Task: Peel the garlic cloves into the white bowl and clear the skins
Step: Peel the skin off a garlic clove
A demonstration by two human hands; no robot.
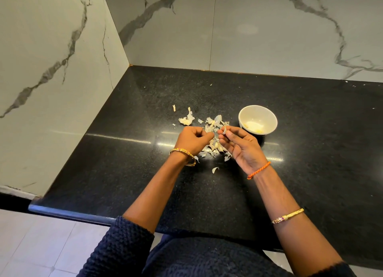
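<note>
Black speckled granite countertop [290, 115], marble-veined wall tiles [269, 28] behind and to the left. I note both hands raised just above a scatter of papery garlic skins [213, 148].

Right hand [241, 147]: palm turned up, thumb and forefinger pinching a small pale garlic clove [224, 130] at the tips; the other fingers hang loosely curled below it. Orange thread band on that wrist, gold bangle further down the forearm.

Left hand [191, 140]: fingers curled in, tips pointed toward the clove, close beside it. I cannot tell whether they hold a scrap of skin. Gold bangle on the wrist.

White bowl [258, 120]: on the counter just beyond the right fingertips, a few yellowish peeled pieces in its bottom.

Beyond the left fingers, a larger lump of garlic husk [186, 120], with stray flakes further off. One curled skin lies between the wrists.
</note>
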